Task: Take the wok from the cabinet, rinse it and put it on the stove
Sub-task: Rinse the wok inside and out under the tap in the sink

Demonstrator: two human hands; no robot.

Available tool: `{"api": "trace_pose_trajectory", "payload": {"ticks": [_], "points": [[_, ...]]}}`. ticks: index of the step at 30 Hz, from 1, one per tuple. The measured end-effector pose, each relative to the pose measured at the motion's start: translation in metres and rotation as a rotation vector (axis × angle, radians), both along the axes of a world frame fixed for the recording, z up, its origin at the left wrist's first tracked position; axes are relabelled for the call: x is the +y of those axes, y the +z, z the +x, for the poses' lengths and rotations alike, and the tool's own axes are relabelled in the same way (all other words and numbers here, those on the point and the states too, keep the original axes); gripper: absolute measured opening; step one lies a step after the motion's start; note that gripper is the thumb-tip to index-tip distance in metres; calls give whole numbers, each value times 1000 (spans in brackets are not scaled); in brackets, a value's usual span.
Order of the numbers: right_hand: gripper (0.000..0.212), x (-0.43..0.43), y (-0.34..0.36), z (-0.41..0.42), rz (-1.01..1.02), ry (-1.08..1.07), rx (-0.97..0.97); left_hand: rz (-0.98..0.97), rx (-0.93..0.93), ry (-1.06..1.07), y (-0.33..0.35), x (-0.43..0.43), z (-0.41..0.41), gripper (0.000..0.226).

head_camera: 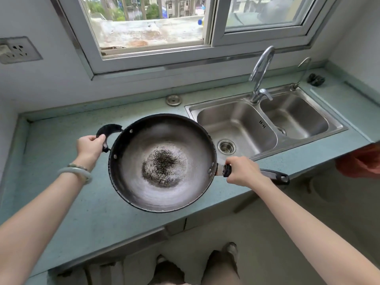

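The wok is hanging in the air over the front edge of the counter, held between both hands, just left of the double sink. Its long axis is running left to right, helper handle toward the left end of the counter, long handle pointing right along the front edge. The left hand is curling its fingers around the helper handle; the right hand is closing in a full fist around the long handle, near the rim. The near basin and the faucet are lying to the right and toward the back edge, so the right hand is sitting nearer the sink; the rinse looks not yet begun
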State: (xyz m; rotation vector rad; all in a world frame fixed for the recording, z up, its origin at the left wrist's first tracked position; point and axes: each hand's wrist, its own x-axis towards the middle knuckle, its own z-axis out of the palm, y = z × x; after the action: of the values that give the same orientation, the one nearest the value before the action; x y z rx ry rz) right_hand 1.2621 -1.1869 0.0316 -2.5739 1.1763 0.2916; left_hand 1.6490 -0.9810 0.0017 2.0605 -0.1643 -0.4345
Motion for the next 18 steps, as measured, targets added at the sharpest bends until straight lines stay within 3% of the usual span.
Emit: {"api": "trace_pose_trajectory", "payload": {"ticks": [10, 13, 16, 18], "points": [[22, -113, 13, -108, -21, 9, 2, -103, 66, 42, -6, -112, -94, 19], [25, -150, 15, -139, -38, 16, 21, -194, 153, 28, 0, -147, -128, 31], [30, -181, 18, -166, -40, 0, 39, -243, 289, -33, 7, -171, -159, 10], [35, -197, 19, -179, -37, -17, 41, -289, 361, -36, 11, -183, -173, 8]]}}
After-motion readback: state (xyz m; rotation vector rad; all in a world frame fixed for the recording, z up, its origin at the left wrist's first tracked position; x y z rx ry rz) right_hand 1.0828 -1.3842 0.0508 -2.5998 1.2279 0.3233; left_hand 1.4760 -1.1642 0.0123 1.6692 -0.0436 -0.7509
